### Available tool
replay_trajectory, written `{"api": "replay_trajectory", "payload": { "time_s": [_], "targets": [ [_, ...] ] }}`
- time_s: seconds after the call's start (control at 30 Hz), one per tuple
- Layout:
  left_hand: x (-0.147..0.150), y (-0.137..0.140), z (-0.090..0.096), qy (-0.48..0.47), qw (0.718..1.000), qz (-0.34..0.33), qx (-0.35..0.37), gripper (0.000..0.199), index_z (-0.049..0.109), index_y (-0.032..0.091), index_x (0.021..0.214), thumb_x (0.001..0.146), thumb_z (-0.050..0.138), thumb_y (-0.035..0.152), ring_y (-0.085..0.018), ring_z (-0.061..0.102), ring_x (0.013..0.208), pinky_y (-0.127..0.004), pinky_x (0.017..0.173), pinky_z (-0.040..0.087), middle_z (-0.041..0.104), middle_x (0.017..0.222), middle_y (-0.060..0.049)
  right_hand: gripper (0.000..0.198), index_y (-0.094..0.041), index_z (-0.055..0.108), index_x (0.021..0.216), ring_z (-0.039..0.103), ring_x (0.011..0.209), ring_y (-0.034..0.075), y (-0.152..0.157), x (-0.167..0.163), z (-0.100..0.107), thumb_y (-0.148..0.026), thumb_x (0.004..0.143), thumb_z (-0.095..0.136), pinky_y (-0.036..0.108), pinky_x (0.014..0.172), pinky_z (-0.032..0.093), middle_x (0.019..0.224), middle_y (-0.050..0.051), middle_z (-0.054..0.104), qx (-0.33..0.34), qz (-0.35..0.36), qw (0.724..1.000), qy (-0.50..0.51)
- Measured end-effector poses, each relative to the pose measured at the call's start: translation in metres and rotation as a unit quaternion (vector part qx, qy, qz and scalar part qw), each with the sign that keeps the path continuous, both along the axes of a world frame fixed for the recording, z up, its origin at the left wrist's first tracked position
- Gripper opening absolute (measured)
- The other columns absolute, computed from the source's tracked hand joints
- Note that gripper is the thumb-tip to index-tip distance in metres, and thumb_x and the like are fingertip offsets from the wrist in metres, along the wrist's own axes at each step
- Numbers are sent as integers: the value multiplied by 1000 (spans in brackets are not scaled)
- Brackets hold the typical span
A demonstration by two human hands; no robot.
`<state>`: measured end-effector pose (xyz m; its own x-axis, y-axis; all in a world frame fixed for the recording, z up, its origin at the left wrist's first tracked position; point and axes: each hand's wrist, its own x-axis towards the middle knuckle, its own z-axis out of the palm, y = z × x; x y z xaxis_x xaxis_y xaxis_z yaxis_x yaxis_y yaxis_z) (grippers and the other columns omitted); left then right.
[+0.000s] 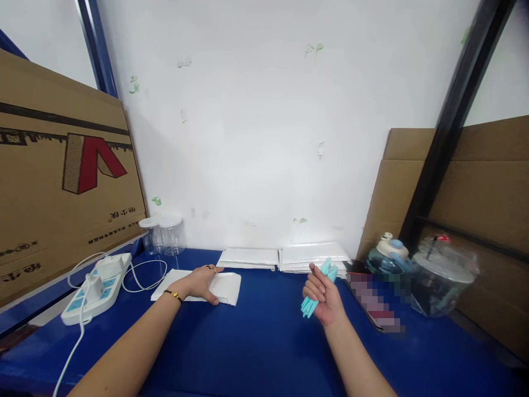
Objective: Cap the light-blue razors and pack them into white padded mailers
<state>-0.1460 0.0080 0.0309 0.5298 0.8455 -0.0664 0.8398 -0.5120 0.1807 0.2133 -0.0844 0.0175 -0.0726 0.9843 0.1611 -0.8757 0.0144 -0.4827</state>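
A bundle of slim teal plastic pieces [317, 289] sits clenched in the right hand [324, 295], fingers curled round the middle so both ends stick out, held just above the blue table [256, 342]. Well to that grip's left, the left hand [202, 282] lies flat, fingers spread and grasping nothing, pressing down a white padded bag [225, 286] with its opening seemingly turned toward the teal bundle. Beyond the grip, against the wall, lie two stacks of white bags [289, 256]. Just right of the grip stand a water bottle [386, 256] and a lidded plastic cup [440, 278]. Far to the left are a power strip [97, 289] with its white cable and two clear jars [163, 234], under a leaning cardboard box [61, 171]. By the look of it, the step in hand is packing: the bundle is gathered, the bag pinned. The next move would call for lifting the bag's mouth open and lining the pieces up end-on.
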Motion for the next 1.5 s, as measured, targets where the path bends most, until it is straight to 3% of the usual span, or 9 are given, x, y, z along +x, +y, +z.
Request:
{"api": "replay_trajectory", "payload": {
  "time_s": [0.17,0.3,0.5,0.67,0.83,1.0,1.17,1.3,1.5],
  "targets": [
    [14,-15,18,-92,996,-14,11,56,60,18,106,57,66,44,-28,56,94,-32,83,40,59,103,-8,9,-16,60,79,24,31,2,-1,-4,-1,-24,78,65,15,35,28,39,-13,29,2,-26,999,-24],
    [32,-20,52,-296,951,-31,-83,55,53,16,113,68,60,48,-25,54,95,-32,83,40,59,107,-9,20,-17,58,69,34,36,3,-1,-10,21,-33,75,68,18,43,35,41,-11,36,7,-73,995,-61],
    [90,-33,75,-604,695,-192,-340,71,54,10,110,59,66,57,-25,57,84,-35,79,41,61,92,-12,20,-20,59,69,54,51,10,-11,-33,135,-37,73,68,29,69,46,45,-8,50,154,-156,965,-141],
    [133,-57,66,-597,605,-279,-448,72,55,8,111,56,70,51,-21,55,78,-32,75,40,59,85,-10,24,-21,56,71,64,83,22,-19,-62,190,-44,77,61,38,83,43,55,-4,58,244,-161,916,-274],
    [146,-64,47,-599,576,-286,-478,75,55,8,111,53,70,54,-21,56,76,-32,73,41,59,84,-10,26,-18,59,73,58,78,17,-22,-80,171,-44,77,60,26,62,44,91,3,65,208,-83,888,-402],
    [141,-62,33,-615,553,-281,-487,70,59,10,102,53,68,60,-23,57,80,-35,78,42,61,87,-9,31,-19,63,87,50,60,11,-22,-84,148,-46,72,65,20,44,33,87,2,62,137,6,856,-498],
    [113,-71,24,-583,599,-271,-477,93,49,13,123,47,76,59,-36,45,115,-48,98,30,53,122,-16,28,-18,63,78,53,74,16,-22,-80,143,-42,67,72,25,60,39,88,3,62,164,-11,828,-535],
    [104,-84,12,-533,638,-268,-487,80,47,12,127,55,79,31,-37,41,120,-53,100,27,49,128,-19,27,-18,62,79,52,77,16,-17,-78,140,-40,67,72,27,70,38,80,0,60,182,-31,835,-518],
    [121,-92,4,-562,582,-268,-523,80,39,13,132,59,71,20,-37,45,118,-56,100,27,52,125,-19,27,-18,61,78,48,65,12,-17,-78,137,-38,66,74,23,59,35,68,-2,54,165,-4,845,-509]
  ]
}}
